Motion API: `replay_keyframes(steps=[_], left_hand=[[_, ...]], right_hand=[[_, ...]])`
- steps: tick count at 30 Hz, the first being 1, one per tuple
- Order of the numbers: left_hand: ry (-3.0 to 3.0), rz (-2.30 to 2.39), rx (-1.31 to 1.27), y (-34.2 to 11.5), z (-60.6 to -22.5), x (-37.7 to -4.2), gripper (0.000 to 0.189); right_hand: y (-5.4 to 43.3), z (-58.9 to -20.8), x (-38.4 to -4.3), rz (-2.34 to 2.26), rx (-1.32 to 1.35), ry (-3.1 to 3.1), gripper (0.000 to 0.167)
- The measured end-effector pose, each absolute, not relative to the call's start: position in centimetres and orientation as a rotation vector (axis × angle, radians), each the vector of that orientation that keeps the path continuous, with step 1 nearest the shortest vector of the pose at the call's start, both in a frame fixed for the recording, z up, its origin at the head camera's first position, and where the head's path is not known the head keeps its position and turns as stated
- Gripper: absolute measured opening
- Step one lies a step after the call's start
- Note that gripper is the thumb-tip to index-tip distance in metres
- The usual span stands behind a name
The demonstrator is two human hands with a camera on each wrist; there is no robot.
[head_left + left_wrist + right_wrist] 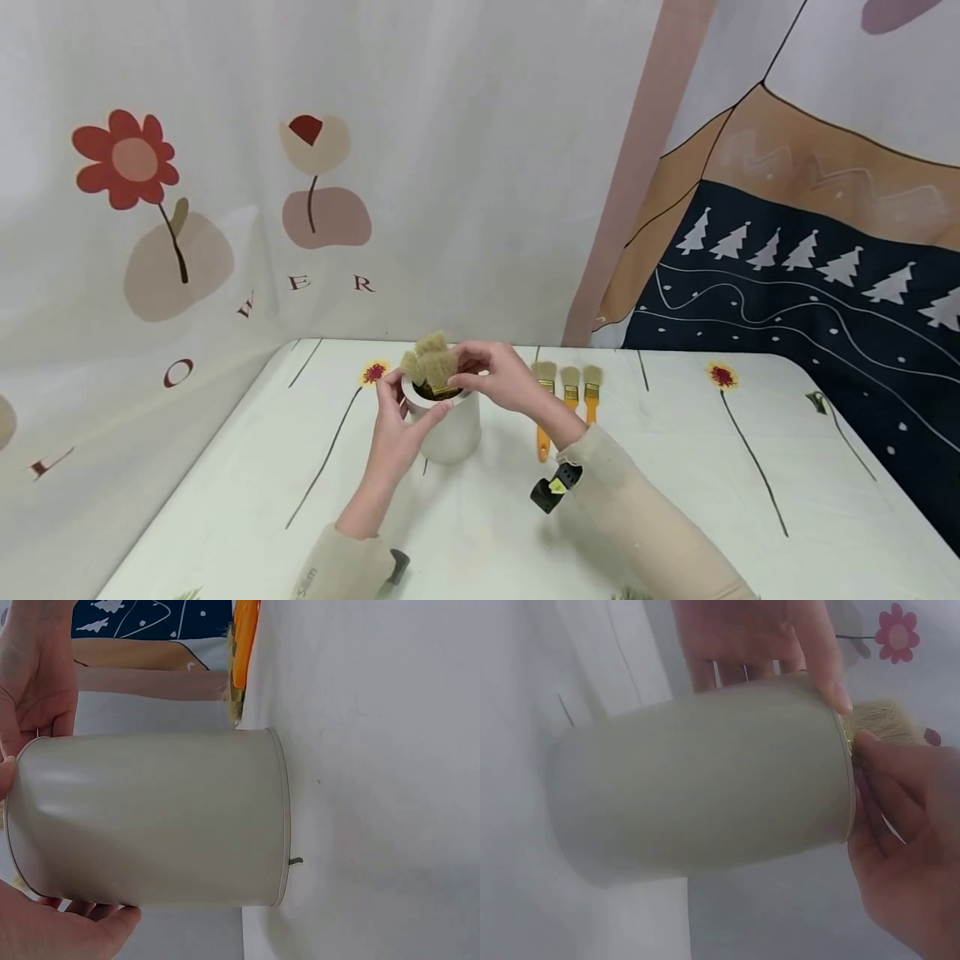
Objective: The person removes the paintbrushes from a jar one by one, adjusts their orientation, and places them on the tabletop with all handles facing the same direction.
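A pale grey cylindrical pot (453, 437) stands upright on the table, with paintbrushes in it, bristles up. My left hand (397, 437) grips the pot near its top, thumb at the near rim and fingers round the left side. At the mouth of the pot, my right hand (497, 375) pinches a paintbrush (437, 368) just below its bristles; the handle is hidden inside. Behind it another brush head (431, 342) rises higher. In the right wrist view, the pinched bristles (885, 721) show past the rim beside both hands.
Three paintbrushes with orange handles lie to the right of the pot, the left one (543, 446) partly behind my right wrist. A white cloth with printed flowers covers the table (675, 467). A printed fabric backdrop (465, 167) hangs along the far edge.
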State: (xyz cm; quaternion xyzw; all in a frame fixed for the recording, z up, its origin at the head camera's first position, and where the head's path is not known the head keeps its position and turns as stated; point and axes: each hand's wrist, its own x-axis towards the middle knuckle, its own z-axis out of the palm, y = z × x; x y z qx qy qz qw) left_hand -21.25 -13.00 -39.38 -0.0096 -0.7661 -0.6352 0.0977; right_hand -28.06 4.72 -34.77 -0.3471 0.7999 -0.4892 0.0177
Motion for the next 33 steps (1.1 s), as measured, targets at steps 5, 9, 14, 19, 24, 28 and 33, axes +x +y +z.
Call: replay_keyframes(steps=[5, 9, 14, 19, 24, 28, 33], left_hand=[[-2.275, -1.871, -0.029, -13.0, -39.5, -21.2, 0.082], [-2.273, -1.868, -0.023, -13.2, -39.8, -21.3, 0.082], [-2.267, -1.873, -0.013, -13.3, -39.9, -21.4, 0.082], [-2.262, -1.876, -0.017, -13.1, -39.7, -21.6, 0.082], [-2.263, -1.873, -0.018, -12.9, -39.4, -21.8, 0.082], [-2.273, -1.875, -0.016, -12.9, -39.2, -21.9, 0.082], [-2.267, -1.887, -0.005, -13.0, -39.2, -21.6, 0.082]], right_hand=[[4.9, -34.7, -27.9, -1.616, -1.029, 2.459, 0.024], [5.2, -34.3, -27.8, -1.717, -0.98, 2.445, 0.023], [5.7, -33.6, -27.8, -1.895, -1.005, 2.413, 0.019], [6.5, -32.1, -27.8, -2.107, -0.993, 2.363, 0.019], [7.8, -29.9, -27.8, -2.344, -0.874, 2.287, 0.021], [9.7, -28.3, -28.0, -2.506, -0.786, 2.24, 0.019], [12.5, -27.0, -28.1, -2.627, -0.707, 2.177, 0.03]])
